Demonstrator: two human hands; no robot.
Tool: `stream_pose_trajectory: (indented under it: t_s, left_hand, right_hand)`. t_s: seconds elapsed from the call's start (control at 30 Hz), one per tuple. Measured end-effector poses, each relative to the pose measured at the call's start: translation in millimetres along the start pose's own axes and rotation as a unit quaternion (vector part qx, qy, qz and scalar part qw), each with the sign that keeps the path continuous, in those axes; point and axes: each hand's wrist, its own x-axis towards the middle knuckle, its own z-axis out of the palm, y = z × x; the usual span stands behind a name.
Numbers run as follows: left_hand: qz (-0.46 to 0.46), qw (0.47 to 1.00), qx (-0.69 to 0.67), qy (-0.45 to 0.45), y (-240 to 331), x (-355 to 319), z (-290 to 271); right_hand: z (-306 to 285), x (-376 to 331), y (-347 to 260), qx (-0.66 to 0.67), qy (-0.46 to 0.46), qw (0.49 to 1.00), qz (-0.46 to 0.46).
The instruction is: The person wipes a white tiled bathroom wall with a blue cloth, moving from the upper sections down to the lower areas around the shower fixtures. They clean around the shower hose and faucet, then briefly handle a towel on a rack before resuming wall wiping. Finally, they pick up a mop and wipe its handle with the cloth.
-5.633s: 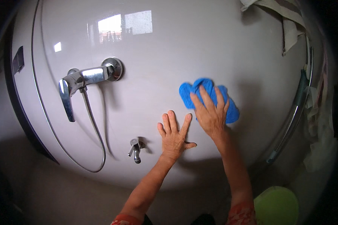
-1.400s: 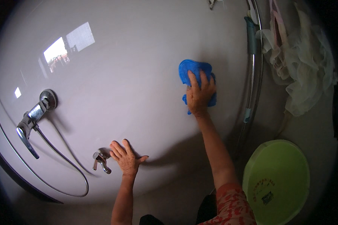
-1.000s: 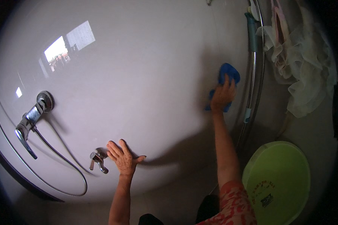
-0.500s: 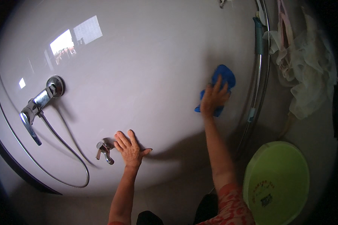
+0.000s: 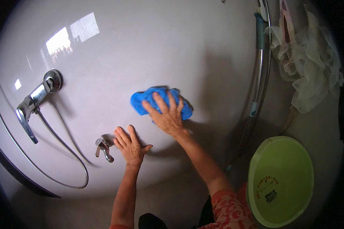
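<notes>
A blue cloth point(image 5: 143, 100) lies spread against the glossy pale wall point(image 5: 149, 49). Over it rests my right hand point(image 5: 167, 116), fingers fanned out, pressing the cloth to the surface. Lower and to the left, my left hand point(image 5: 132, 148) is flat on the bare wall with its fingers stretched and holds nothing. Just left of that hand a small chrome tap point(image 5: 104, 148) sticks out of the wall. Farther left is a chrome shower mixer point(image 5: 37, 95) with a long lever, a flexible metal hose point(image 5: 61, 141) hanging from it in a loop.
On the right a metal rail point(image 5: 260, 68) with a hose runs down the wall. Sheer white mesh point(image 5: 309, 72) and a pink cloth point(image 5: 286, 42) hang beyond it. A green plastic basin point(image 5: 290, 171) stands at lower right. A dark curved edge point(image 5: 19, 173) borders the lower left.
My right hand has slid the blue cloth leftward and a little down across the wall, from near the rail toward the middle. My left hand stays planted beside the tap.
</notes>
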Motion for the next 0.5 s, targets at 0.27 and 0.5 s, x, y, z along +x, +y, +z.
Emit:
stream_pose_trajectory:
  t_s: [0.27, 0.5]
  left_hand:
    - [0.004, 1.000, 0.016, -0.008, -3, 2, 7]
    - [0.001, 1.000, 0.015, -0.022, -7, 0, 6]
  right_hand:
    - [-11, -40, 99, -0.096, -0.025, 0.961, 0.258]
    - [-11, -86, 147, -0.165, -0.003, 0.887, 0.431]
